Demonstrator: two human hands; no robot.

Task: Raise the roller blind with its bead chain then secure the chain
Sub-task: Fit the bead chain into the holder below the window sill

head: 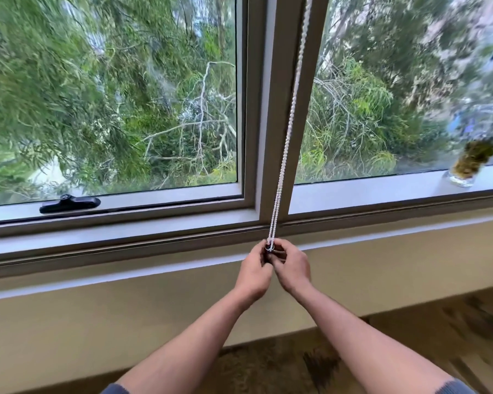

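A white bead chain (288, 132) runs as two taut strands down the grey centre post of the window (268, 109) to the sill. Its bottom loop ends at a small dark holder (270, 249) at the sill's edge. My left hand (254, 270) and my right hand (292, 265) meet there, fingers pinched around the loop and the holder. The roller blind itself is out of view above the frame; both panes are uncovered.
A black window latch (70, 203) lies on the left sash's lower rail. A glass jar with moss or plants (467, 166) stands on the sill at the right. Below the sill is a cream wall, then patterned carpet (410, 351).
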